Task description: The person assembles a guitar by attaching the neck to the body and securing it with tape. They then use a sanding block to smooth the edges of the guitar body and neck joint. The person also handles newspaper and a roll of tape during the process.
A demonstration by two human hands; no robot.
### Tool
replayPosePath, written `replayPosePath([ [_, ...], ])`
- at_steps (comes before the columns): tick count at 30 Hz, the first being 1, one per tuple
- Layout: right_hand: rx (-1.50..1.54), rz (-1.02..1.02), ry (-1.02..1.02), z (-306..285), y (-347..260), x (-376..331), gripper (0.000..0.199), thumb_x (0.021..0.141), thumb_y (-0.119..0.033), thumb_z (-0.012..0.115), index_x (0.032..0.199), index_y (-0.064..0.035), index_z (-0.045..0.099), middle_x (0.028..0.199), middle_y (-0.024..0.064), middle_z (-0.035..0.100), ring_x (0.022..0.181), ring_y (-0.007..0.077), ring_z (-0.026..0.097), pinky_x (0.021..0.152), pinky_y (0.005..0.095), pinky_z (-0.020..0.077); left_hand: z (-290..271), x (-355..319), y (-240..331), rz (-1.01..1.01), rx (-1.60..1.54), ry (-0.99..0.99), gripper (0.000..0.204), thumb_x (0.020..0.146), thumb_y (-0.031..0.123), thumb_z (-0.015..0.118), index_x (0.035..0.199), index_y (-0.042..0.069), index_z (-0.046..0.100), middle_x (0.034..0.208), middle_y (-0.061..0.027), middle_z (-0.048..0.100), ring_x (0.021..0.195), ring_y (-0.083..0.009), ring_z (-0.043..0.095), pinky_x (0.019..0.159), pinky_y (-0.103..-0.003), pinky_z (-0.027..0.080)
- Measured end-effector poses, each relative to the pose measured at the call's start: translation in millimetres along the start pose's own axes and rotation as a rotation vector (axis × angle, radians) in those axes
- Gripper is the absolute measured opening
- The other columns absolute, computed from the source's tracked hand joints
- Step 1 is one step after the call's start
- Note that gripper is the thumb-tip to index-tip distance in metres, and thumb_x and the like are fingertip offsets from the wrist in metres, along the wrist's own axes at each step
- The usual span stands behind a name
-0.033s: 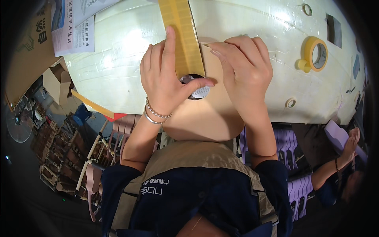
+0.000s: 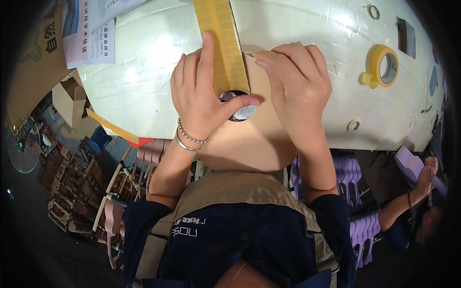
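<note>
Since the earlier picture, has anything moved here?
Nothing visibly changed. The left hand still presses the yellow tape strip onto the cardboard box, the right hand still rests on the box top, and the tape roll lies on the table.

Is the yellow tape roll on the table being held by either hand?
No, the tape roll lies alone on the table, apart from both hands, which are on the cardboard box.

A packing workshop: a white wrapped worktable (image 2: pixel 158 43) with a yellow tape roll (image 2: pixel 386 66) upper right, brown cardboard boxes (image 2: pixel 67 98) left.
</note>
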State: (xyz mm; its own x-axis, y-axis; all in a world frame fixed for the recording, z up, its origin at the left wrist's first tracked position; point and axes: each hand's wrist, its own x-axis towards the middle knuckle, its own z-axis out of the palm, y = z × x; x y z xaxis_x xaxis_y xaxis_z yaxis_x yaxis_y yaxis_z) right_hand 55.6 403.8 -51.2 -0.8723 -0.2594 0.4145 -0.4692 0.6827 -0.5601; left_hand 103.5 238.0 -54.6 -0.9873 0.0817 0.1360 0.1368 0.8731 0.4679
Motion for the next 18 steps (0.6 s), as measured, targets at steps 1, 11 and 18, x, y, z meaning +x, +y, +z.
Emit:
replayPosePath([
  [1,-0.005,-0.019,-0.002,1,0,0,0.022,0.058,-0.010,0.062,0.079,-0.0101,0.068,0.076,0.0000,0.057,0.068,0.0197,0.051,0.055,0.0285,0.0437,-1,0,0,-0.015,0.000,-0.022,0.126,0.047,0.065,0.080,0.142,-0.004,0.033,0.099,-0.0153,0.056,0.087,-0.0309,0.053,0.079,-0.039,0.044],
  [11,-0.009,-0.020,-0.010,2,1,4,0.022,0.059,-0.011,0.062,0.080,-0.0103,0.068,0.074,-0.0012,0.056,0.066,0.0186,0.050,0.054,0.0278,0.0424,0,0,-1,-0.002,-0.015,-0.002,0.126,0.048,0.065,0.080,0.143,-0.003,0.032,0.100,-0.0147,0.056,0.088,-0.0300,0.052,0.079,-0.038,0.043],
  [18,0.079,0.041,-0.224,-26,-12,-23,0.021,0.060,-0.009,0.062,0.079,-0.0097,0.068,0.077,-0.0011,0.058,0.067,0.0199,0.051,0.055,0.0287,0.0437,5,0,-5,0.019,-0.024,0.047,0.121,0.047,0.065,0.078,0.140,-0.002,0.039,0.095,-0.0118,0.055,0.082,-0.0284,0.050,0.073,-0.038,0.042],
])
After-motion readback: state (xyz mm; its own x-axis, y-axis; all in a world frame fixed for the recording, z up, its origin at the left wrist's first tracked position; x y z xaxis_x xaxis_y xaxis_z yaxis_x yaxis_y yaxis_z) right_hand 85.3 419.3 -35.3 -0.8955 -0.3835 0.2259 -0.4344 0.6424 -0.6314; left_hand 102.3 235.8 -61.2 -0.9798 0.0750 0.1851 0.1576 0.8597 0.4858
